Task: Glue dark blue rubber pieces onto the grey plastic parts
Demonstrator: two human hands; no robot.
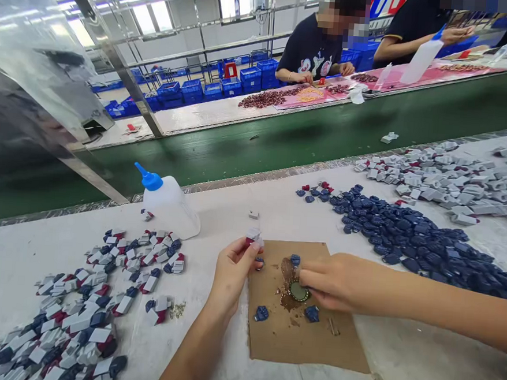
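My left hand pinches a small grey, red and blue piece at the left edge of a brown cardboard sheet. My right hand rests on the cardboard, fingertips at a small round green glue cap beside a dark glue stain. Whether it grips anything is hidden by the fingers. Loose blue pieces lie on the cardboard. A white squeeze bottle with a blue nozzle lies just beyond my left hand.
Assembled grey-red-blue pieces are heaped at the left. A pile of blue pieces and one of grey pieces lie at the right. A green conveyor belt runs behind the table. Other people work at the far bench.
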